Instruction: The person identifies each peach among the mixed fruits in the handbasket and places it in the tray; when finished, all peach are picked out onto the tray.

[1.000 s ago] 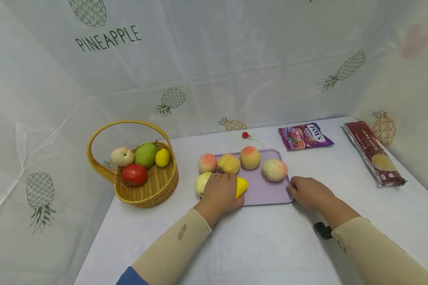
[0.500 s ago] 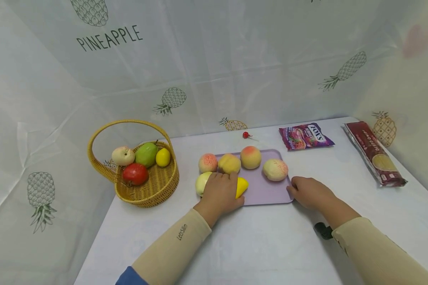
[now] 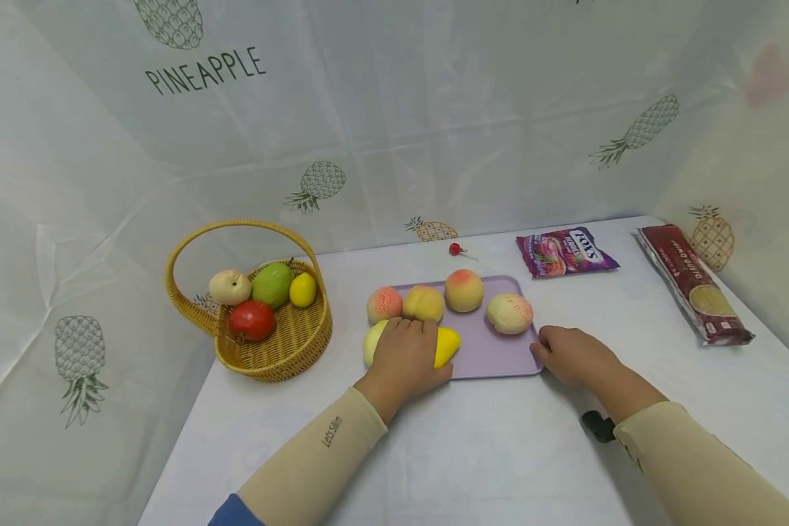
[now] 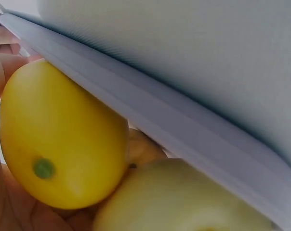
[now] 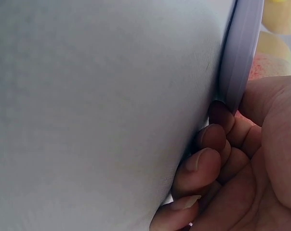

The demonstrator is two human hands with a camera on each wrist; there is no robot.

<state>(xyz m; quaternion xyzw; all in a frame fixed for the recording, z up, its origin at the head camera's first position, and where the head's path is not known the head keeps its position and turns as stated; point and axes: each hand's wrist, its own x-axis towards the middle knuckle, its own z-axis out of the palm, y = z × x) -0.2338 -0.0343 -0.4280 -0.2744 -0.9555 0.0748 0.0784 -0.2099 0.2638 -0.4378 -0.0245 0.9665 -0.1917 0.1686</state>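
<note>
My left hand lies over a yellow mango at the left front of a lilac tray, its fingers curled round the fruit. The left wrist view shows the mango's green stem end in the palm, beside a pale yellow-green fruit. At the tray's front right corner, my right hand pinches the rim, thumb above and index fingertip below. Behind the hands stand a pink peach, a yellow peach, an orange-red peach and a pale speckled peach.
A wicker basket on the left holds a pale peach, a green mango-like fruit, a lemon and a red pomegranate-like fruit. Behind the tray lie a small red fruit, a candy bag and a spaghetti pack.
The head view has shifted slightly. My left forearm has moved a little to the left, while both hands keep their holds and the tray stays in place.
</note>
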